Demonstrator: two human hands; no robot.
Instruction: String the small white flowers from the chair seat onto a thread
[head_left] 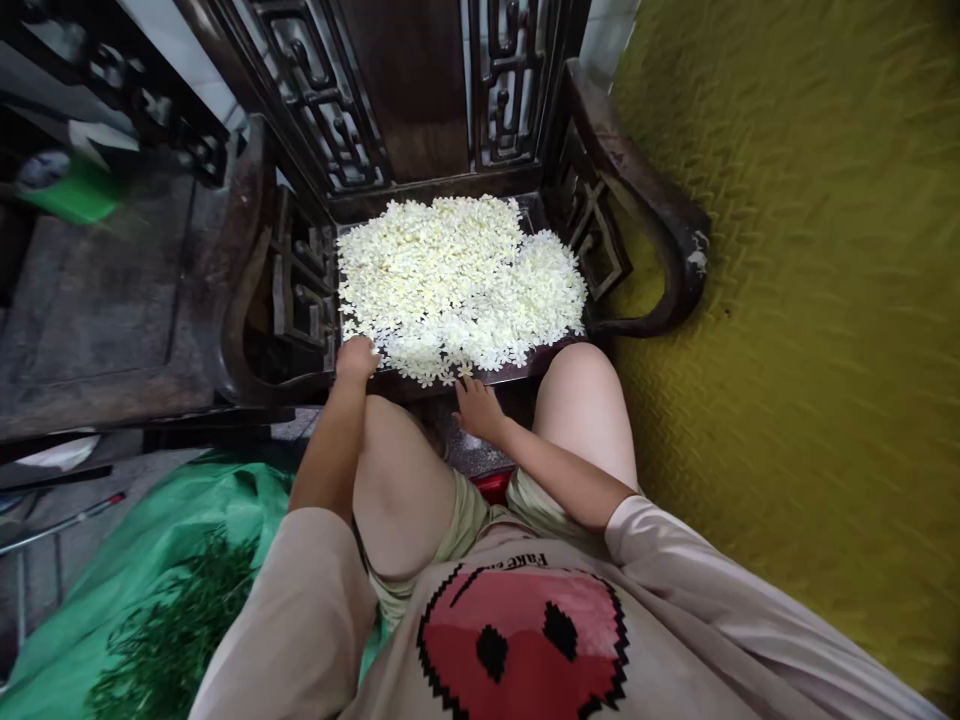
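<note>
flowers (pixel 457 280) at seat (pixel 525 372) edge, left hand (pixel 357 358) touching

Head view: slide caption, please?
Left hand and right hand at the front edge of a wooden chair heaped with white flowers.

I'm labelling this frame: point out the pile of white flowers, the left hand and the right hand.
pile of white flowers (pixel 457 280), head view, middle of the heap.
left hand (pixel 356 358), head view, back of the hand.
right hand (pixel 476 408), head view, back of the hand.

Home interior, carved dark wooden armchair (pixel 465 150) with fretwork back, olive-yellow textured wall (pixel 810 250), tiled floor (pixel 67 540), green tarp (pixel 150 560) with cut stems (pixel 172 630) spread alongside
</note>
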